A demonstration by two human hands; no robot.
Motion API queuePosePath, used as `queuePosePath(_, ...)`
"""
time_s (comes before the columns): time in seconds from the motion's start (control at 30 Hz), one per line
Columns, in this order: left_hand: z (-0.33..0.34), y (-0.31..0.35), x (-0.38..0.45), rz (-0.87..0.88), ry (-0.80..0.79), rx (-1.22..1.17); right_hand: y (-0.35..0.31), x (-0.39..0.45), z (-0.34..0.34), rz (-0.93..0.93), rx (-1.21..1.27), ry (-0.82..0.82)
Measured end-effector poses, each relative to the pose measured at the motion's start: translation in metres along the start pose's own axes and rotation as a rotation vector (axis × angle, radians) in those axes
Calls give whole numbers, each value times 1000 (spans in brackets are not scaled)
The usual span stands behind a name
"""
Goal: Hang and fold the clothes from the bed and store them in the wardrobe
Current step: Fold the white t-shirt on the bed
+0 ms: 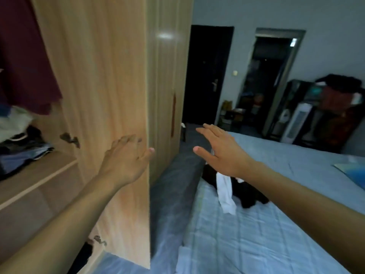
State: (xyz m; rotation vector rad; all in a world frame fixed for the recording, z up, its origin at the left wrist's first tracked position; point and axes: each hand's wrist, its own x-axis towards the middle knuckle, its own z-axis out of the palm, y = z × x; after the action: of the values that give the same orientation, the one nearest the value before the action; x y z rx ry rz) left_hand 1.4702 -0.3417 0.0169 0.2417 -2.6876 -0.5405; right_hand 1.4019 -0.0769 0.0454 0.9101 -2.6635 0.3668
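Observation:
The wooden wardrobe stands at the left with its door [110, 80] swung open toward me. My left hand [126, 157] rests flat against the door's inner face near its free edge, holding nothing. My right hand [221, 149] hovers open, fingers spread, above the bed [256, 224]. Below it on the light blue sheet lie a black garment [248, 194] and a white garment [225, 192] in a small heap. Inside the wardrobe a maroon garment [25, 62] hangs, and folded clothes [21, 153] sit on a shelf [35, 175].
A narrow grey-floored gap [173, 186] runs between wardrobe and bed. A dark door [207, 76] and an open doorway [264, 80] are in the far wall. A dark cabinet [324, 115] piled with things stands at the far right. A blue item [351, 169] lies on the bed's right.

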Motion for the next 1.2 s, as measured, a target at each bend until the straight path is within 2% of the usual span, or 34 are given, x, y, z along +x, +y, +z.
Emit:
queuePosePath(0.27, 71, 124, 0, 234, -147, -116, 100, -122, -58, 329, -13, 69)
queuePosePath(0.5, 133, 251, -18, 375, -246, -166, 185, -219, -98, 503, -44, 132)
queuePosePath(0.87, 209, 423, -60, 398, -344, 3, 318, -328, -122, 568, 47, 159)
queuePosePath(1.2, 277, 467, -27, 435, -303, -32, 398, -326, -106, 597, 56, 128)
